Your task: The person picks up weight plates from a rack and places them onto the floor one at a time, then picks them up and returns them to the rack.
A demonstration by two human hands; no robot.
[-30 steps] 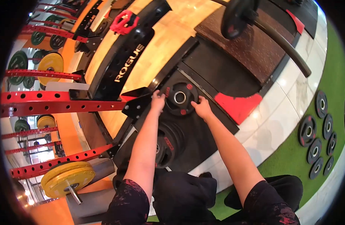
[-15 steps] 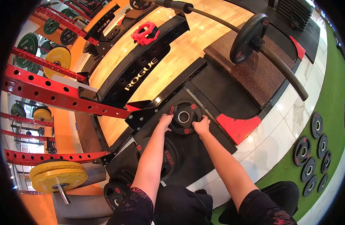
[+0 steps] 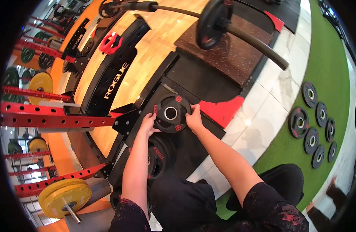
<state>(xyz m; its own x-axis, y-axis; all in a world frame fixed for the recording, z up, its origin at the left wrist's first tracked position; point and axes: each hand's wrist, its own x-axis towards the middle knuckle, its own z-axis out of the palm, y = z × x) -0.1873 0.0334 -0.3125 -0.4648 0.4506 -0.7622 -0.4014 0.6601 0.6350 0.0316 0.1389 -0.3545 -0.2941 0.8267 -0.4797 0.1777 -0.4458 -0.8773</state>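
A black weight plate with red markings and a metal centre ring is held between my two hands above the black mat. My left hand grips its left edge, fingers at the rim. On the right edge, my right hand has its fingers around the rim. Just below the held plate stands a row of upright black plates, close to my left forearm.
A loaded barbell crosses the upper right. The red rack beam and black Rogue crosspiece are at left, with yellow plates below. Several black plates lie on green turf. Red collars rest on the crosspiece.
The view has shifted, so the rack, barbell and turf plates appear further left and mostly higher. The held plate looks larger and raised nearer the camera, still between both hands.
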